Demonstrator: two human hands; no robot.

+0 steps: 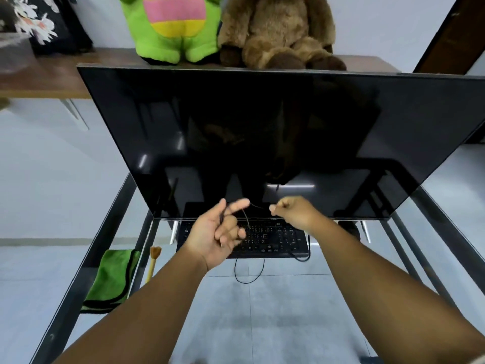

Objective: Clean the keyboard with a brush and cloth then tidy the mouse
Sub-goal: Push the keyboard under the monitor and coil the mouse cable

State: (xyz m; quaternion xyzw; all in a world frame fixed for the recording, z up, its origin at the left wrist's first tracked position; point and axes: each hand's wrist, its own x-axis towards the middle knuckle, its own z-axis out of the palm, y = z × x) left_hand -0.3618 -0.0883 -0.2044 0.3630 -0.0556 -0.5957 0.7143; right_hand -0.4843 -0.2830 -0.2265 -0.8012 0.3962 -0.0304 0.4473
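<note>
glass desk [110, 211] under a dark monitor [262, 132]: at left the green cloth [112, 279] and brush [153, 261] lie set aside, so cleaning looks done. left hand [217, 232] loosely pinches the thin cable [246, 219] above the keyboard [273, 237]; right hand [294, 212] nips its other stretch. mouse itself unseen; tidying seems underway.

Monitor [262, 140] blocks behind keyboard [273, 240] — glass desk [262, 311] in front open, bar loose cable [249, 274].
</note>
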